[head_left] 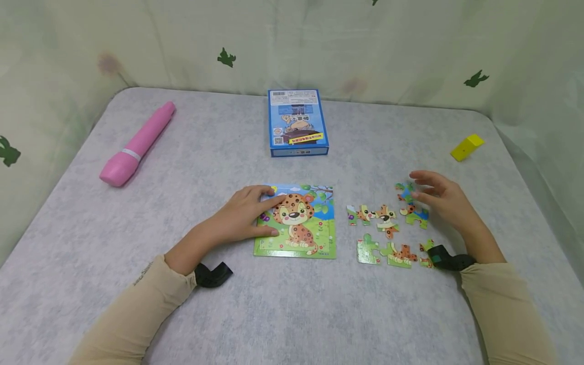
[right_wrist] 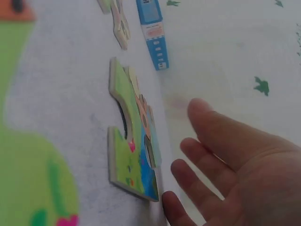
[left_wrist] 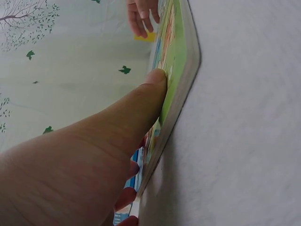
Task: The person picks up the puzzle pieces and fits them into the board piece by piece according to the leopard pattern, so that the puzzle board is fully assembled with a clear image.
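Left hand: yours rests relaxed on the left part of the flat green-and-blue puzzle board printed with a spotted cub, grasping nothing.
Board: it lies picture-up on the grey table, before you.
Right hand: yours is released, fingers loosely bent, near the flat multicoloured interlocking puzzle pieces; you cannot tell whether the thumb touches one.
Pieces: right of the board, some joined.
Behind the board: a blue rectangular printed box.
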`<action>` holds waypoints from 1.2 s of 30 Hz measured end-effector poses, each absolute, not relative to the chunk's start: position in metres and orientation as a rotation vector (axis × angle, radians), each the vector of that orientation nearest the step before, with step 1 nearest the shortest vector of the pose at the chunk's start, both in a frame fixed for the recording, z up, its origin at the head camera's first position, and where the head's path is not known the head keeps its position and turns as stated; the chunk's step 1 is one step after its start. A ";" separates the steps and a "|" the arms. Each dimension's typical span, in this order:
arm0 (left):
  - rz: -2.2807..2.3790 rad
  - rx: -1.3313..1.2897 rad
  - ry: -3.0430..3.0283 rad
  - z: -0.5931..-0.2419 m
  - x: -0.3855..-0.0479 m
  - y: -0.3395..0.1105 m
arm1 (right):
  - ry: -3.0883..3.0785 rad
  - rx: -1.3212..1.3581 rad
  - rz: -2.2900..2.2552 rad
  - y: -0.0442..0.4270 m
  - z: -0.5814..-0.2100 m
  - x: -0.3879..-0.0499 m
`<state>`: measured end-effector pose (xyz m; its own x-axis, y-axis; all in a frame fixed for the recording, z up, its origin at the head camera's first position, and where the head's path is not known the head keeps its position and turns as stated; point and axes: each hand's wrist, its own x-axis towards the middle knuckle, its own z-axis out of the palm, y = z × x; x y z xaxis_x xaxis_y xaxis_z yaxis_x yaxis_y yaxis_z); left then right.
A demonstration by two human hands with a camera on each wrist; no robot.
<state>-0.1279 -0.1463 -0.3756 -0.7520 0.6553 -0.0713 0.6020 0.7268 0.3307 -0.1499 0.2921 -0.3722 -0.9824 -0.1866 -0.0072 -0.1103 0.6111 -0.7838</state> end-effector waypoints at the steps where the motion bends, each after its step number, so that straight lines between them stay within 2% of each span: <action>1: 0.432 1.009 2.747 -0.376 -0.128 -0.146 | 2.729 -0.233 -1.309 0.293 -0.373 -0.150; 17: 0.450 1.011 2.749 -0.375 -0.128 -0.147 | 2.809 -0.343 -1.029 0.303 -0.380 -0.150; 28: 0.465 1.017 2.747 -0.377 -0.128 -0.147 | 2.962 -0.283 -1.042 0.296 -0.374 -0.149; 36: 0.448 1.016 2.758 -0.376 -0.127 -0.146 | 3.146 -0.534 -1.147 0.277 -0.353 -0.142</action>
